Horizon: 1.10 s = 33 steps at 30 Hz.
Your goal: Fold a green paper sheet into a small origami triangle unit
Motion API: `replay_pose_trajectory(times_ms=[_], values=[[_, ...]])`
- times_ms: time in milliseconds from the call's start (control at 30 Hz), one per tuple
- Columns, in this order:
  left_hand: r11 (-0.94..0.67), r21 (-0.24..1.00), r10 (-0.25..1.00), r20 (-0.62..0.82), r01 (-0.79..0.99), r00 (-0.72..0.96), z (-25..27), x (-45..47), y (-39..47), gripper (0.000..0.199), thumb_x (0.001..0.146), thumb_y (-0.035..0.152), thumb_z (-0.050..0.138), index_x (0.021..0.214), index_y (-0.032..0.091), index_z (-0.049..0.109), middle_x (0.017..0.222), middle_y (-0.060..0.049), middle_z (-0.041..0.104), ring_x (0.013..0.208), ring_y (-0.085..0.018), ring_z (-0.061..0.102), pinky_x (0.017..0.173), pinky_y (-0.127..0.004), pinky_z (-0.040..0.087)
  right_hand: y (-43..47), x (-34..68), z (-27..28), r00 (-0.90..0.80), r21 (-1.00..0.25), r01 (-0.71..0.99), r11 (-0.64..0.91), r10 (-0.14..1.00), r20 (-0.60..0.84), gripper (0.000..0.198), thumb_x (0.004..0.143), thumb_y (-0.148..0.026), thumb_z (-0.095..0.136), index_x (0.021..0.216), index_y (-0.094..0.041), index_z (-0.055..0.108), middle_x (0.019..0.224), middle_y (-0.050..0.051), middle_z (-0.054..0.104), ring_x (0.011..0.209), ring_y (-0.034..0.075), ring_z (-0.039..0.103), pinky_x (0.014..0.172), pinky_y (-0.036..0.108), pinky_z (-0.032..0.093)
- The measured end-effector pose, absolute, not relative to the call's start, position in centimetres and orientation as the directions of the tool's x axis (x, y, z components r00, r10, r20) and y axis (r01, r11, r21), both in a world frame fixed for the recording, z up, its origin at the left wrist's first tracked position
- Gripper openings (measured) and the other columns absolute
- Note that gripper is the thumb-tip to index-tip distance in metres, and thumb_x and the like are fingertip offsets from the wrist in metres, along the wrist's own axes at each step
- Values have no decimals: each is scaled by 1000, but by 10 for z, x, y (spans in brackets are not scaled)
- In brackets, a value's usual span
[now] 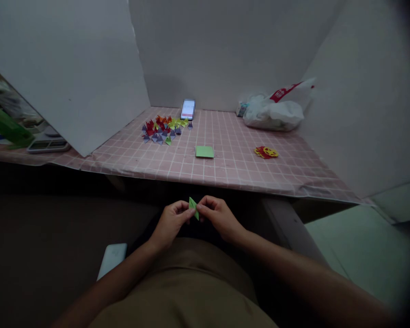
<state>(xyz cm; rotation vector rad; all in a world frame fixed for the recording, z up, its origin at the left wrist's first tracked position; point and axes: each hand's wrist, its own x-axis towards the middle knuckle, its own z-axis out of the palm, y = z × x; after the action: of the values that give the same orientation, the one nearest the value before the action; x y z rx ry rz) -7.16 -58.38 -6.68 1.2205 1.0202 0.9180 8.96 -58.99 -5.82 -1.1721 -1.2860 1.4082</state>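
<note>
A small folded piece of green paper (193,206) is pinched between my two hands, above my lap and in front of the table edge. My left hand (172,221) grips its left side with thumb and fingers. On the other side, my right hand (219,216) pinches it near the right edge. The paper has a pointed, creased shape. A stack of square green paper (204,152) lies on the table just beyond my hands. Farther back on the left is a cluster of small folded paper pieces (160,130) in red, orange, yellow, purple and green.
A phone (187,109) leans at the back of the checkered table (232,168). Red and yellow pieces (266,152) lie to the right, with a white plastic bag (275,114) behind. White panels (222,50) surround the table. A kitchen scale (49,144) is at far left; a white device (112,259) lies beside me.
</note>
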Motion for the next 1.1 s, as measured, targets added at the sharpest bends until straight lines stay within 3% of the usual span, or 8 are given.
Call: replay_pose_trajectory(times_ms=[367,667,1100], values=[[190,982,921,-180,5,345,-68,-76,-582,21,73,34,71,74,13,65,68,1,58,60,-11,46,57,-23,35,-588,93,-59,-304,-983,-95,-159,945,-123,17,74,-29,69,69,-17,58,61,-2,59,54,10,50,57,25,36],[247,963,924,-199,-110,328,-74,-75,-583,28,81,41,62,72,14,66,67,-1,59,62,-12,50,63,-25,41,-588,90,-63,-201,-977,-139,-162,971,-133,22,74,-32,69,65,-17,55,58,-3,57,53,10,50,57,26,37],[45,992,975,-69,114,210,-69,-74,-584,29,81,38,61,63,15,61,56,2,52,56,-11,45,57,-24,34,-593,84,-65,-164,-974,-151,-168,976,-143,23,74,-32,68,64,-17,53,55,-4,57,51,9,49,55,24,35]])
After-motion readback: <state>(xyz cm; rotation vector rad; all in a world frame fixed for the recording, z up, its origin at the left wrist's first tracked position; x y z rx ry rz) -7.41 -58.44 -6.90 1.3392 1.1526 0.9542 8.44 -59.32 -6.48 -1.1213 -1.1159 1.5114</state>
